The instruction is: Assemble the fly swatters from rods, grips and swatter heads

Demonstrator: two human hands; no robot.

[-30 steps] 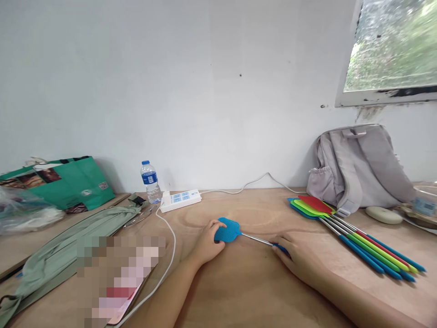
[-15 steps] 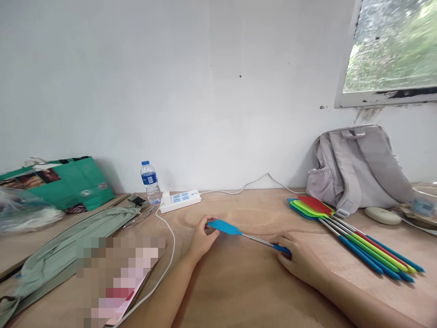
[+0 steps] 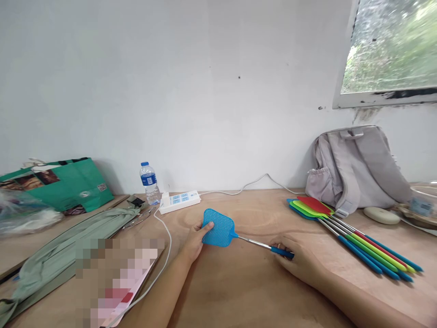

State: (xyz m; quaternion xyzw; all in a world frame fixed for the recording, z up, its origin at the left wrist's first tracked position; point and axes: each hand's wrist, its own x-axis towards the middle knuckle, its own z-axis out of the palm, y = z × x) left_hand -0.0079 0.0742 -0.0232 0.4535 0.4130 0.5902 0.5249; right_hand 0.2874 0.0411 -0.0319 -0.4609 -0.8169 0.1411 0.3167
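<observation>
A blue fly swatter [image 3: 218, 228] with a perforated paddle, a metal rod and a dark blue grip is held between my hands above the wooden table. My left hand [image 3: 195, 240] pinches the paddle's left edge, its thumb lying on the front face. The grip end sits in the fingers of my right hand [image 3: 296, 257], which is closed on it; part of those fingers is hidden behind the grip. To the right, a pile of fly swatters [image 3: 355, 237] in blue, green, yellow and red lies with the handles pointing toward the lower right.
A white power strip [image 3: 180, 202] and a water bottle [image 3: 149, 183] stand near the wall. A white cable [image 3: 168, 255] runs past my left forearm. A grey backpack [image 3: 362, 168] leans at the right; a green bag [image 3: 68, 187] and a grey-green cloth item [image 3: 75, 243] are at the left.
The swatter's paddle has turned from nearly edge-on to facing me. My left hand has shifted slightly left and down with it; the right hand stays nearly in place.
</observation>
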